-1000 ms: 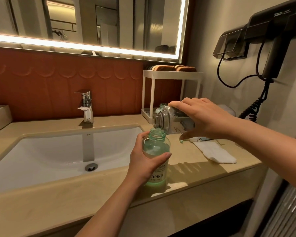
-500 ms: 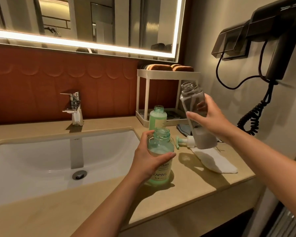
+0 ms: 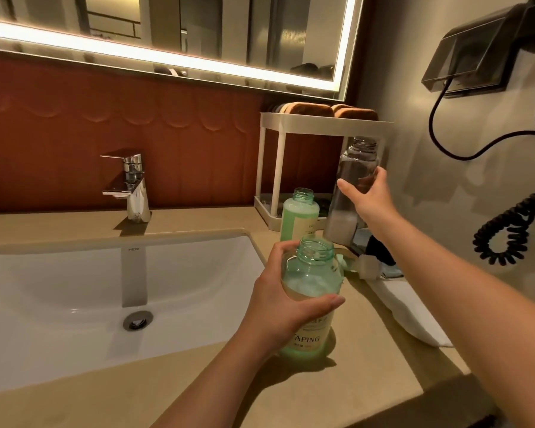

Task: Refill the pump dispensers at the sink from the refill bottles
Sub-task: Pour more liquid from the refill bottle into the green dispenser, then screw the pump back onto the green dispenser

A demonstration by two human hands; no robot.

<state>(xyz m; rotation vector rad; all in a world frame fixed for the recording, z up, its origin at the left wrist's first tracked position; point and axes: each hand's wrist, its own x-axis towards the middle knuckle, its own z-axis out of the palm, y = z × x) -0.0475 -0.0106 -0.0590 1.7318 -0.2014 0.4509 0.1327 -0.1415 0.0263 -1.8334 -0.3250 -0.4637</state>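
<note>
The open green dispenser (image 3: 312,273) stands on the strip of surface (image 3: 368,387) between the sink's (image 3: 74,288) right rim and a white cloth (image 3: 408,310). Bare room lies in front of it, out to the front edge. Behind it things crowd in: a second open green bottle (image 3: 298,214), a white rack (image 3: 291,125) in the corner and a pump head (image 3: 365,265) lying by the cloth. A coiled black cord (image 3: 507,230) hangs on the right wall.

The surface is beige stone under a lit mirror, with the faucet (image 3: 130,186) at the back. The left grip (image 3: 284,307) wraps the dispenser's shoulder; pale liquid fills it to about there. The right grip (image 3: 371,199) grasps the clear refill bottle (image 3: 355,168), nearly upright before the rack, with only a little whitish liquid at its bottom.
</note>
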